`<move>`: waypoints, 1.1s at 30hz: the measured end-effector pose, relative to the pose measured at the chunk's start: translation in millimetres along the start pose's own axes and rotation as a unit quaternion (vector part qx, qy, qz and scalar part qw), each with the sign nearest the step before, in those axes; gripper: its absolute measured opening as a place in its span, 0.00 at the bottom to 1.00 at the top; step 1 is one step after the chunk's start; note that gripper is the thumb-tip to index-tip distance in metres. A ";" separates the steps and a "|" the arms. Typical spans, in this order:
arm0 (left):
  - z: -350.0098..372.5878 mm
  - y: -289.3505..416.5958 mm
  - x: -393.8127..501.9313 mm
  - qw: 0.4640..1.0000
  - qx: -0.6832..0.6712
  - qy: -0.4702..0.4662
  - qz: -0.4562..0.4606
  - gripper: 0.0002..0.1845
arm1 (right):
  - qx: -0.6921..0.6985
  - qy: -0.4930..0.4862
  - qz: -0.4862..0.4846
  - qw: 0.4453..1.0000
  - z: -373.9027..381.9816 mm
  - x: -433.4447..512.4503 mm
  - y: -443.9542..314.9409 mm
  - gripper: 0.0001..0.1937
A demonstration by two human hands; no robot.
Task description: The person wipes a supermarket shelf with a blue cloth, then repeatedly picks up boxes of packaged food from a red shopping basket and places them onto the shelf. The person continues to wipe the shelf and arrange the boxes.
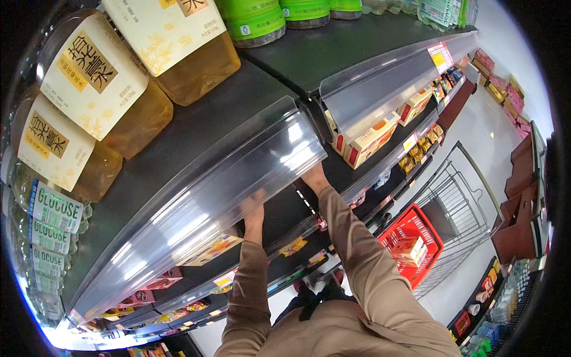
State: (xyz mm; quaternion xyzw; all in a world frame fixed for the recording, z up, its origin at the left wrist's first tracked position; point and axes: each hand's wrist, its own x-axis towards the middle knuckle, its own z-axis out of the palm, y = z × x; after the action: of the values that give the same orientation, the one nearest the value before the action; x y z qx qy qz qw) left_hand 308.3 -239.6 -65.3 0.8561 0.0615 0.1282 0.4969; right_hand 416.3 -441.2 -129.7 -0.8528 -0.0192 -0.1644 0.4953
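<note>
Both of my arms, in tan sleeves, reach in below the edge of a dark upper shelf [196, 129]. My left hand [254, 206] shows partly through the shelf's clear plastic front strip [232, 160], blurred by glare. To its left, a yellow and white box [212, 251] sits on the shelf below. Further right, my right hand [316, 177] passes under the end of the strip, and its fingers are hidden. Cream and red boxes [372, 140] stand on the lower shelf beyond that hand. Whether either hand holds anything cannot be made out.
Bottles of amber drink [96, 76] and green-labelled bottles [254, 22] stand on the upper shelf. At my right is a wire shopping cart [459, 196] beside a red basket [430, 232] with a box inside. Pink boxes [163, 277] sit lower left.
</note>
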 end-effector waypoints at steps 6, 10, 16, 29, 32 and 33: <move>16.6 -5.7 6.7 0.999 -0.007 -0.017 0.036 0.37 | 0.017 0.030 -0.021 0.999 -11.2 5.8 21.4 0.26; 16.3 -11.2 5.4 0.999 0.030 0.008 0.027 0.38 | -0.033 0.012 -0.039 0.999 -29.3 -2.3 -8.2 0.25; 16.4 -12.2 4.4 0.999 0.015 0.012 0.041 0.41 | -0.009 -0.003 -0.015 1.000 -31.6 -5.0 -14.5 0.25; 0.3 36.0 -44.5 0.999 -0.022 -0.019 0.036 0.43 | 0.090 0.087 -0.142 0.982 -99.9 -63.0 -77.0 0.20; -11.3 46.0 -71.4 0.989 0.094 -0.096 0.059 0.42 | 0.148 0.051 -0.085 0.984 -149.5 -130.8 -99.8 0.17; -12.8 44.3 -76.8 0.976 0.157 -0.118 0.097 0.42 | 0.167 0.035 -0.059 0.984 -166.3 -150.8 -101.2 0.16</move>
State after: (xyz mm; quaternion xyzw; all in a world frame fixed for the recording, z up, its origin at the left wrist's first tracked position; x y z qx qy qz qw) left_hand 230.0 -268.8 -33.0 0.9342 -0.0622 0.0626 0.3456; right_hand 210.5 -511.6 -14.2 -0.7490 -0.0792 -0.2179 0.6207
